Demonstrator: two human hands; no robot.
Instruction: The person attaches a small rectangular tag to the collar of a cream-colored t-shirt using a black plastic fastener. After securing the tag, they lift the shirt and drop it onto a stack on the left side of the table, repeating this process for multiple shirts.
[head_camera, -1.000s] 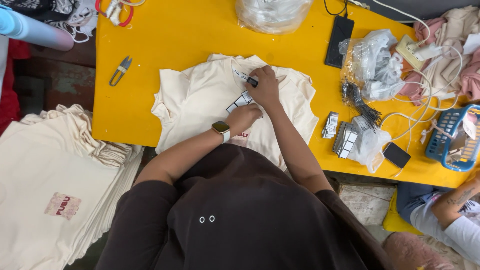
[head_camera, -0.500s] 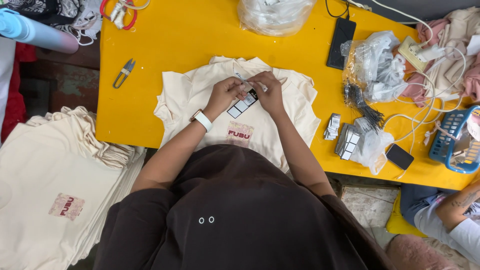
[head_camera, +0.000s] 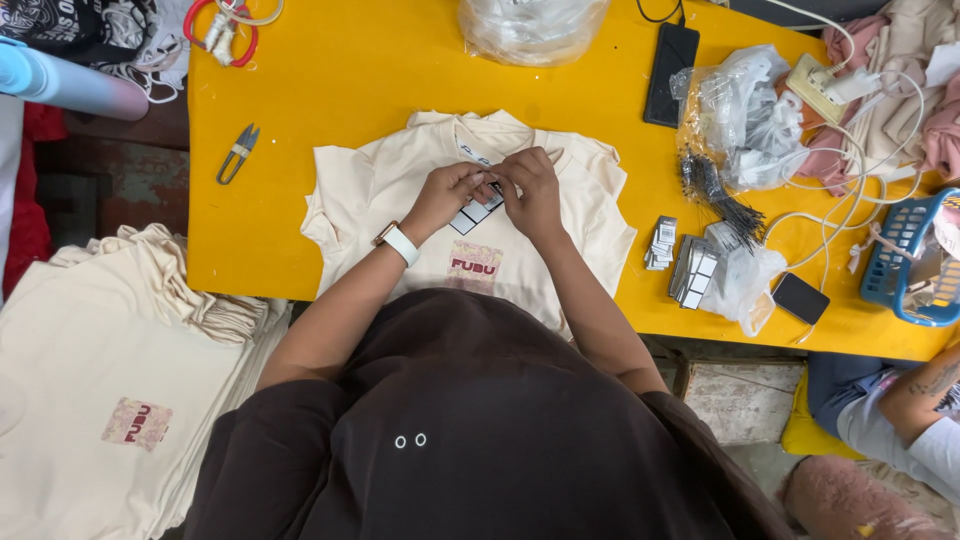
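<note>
Obs: person is leaning over the yellow bench (head_camera: 330, 80), both hands meeting at the neckline of a cream T-shirt (head_camera: 380, 190) that is lying flat, collar away from the body, hem hanging over the near bench edge.

Left hand (head_camera: 445, 195), white watch on the wrist, is curling its fingers in a tight pinch at a small grey-and-white hang tag (head_camera: 472, 213) just below the collar. Right hand (head_camera: 535, 190) is closing its grip on the same spot, fingertips touching the left ones; what exactly sits between them is hidden.

Edges and room: shirt sleeves are ending short of the left bench edge, leaving a bare yellow strip where 1 thread snip (head_camera: 237, 153) is lying well apart from the shirt. Far side is showing open yellow up to a clear plastic bag (head_camera: 530, 25). Right of the shirt is crowding: tag stacks (head_camera: 688, 265), black phone (head_camera: 672, 58), blue basket (head_camera: 915, 265) at the right edge. A pile of cream shirts (head_camera: 110, 380) is sitting lower, off the bench's left side.
</note>
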